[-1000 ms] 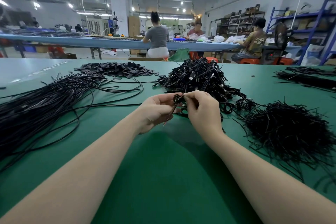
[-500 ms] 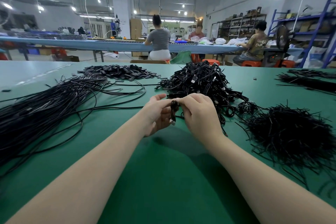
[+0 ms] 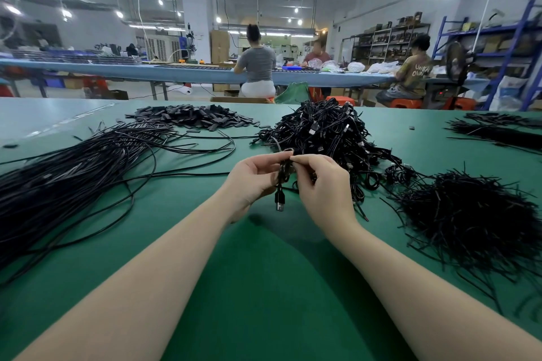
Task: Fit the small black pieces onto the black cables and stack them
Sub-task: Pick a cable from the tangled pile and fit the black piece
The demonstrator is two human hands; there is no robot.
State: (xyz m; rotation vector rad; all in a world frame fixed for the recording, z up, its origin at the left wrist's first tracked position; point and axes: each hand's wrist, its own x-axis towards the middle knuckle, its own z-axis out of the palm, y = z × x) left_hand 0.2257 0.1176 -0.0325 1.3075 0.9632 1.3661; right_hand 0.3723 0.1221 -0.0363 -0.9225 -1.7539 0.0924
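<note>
The only writing I can make out is far beyond my hands, up and to the right: pale letters on the back of a seated worker's brown shirt (image 3: 418, 72), roughly "UNKN OWN", too blurred to confirm.

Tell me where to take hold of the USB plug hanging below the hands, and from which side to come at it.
Pinch the black moulded body of the USB plug, just above its metal tip, probably from below and the near side. It hangs straight down with the tip lowest, clear of the green table, while the left hand and right hand already crowd the coiled cable above it.
</note>
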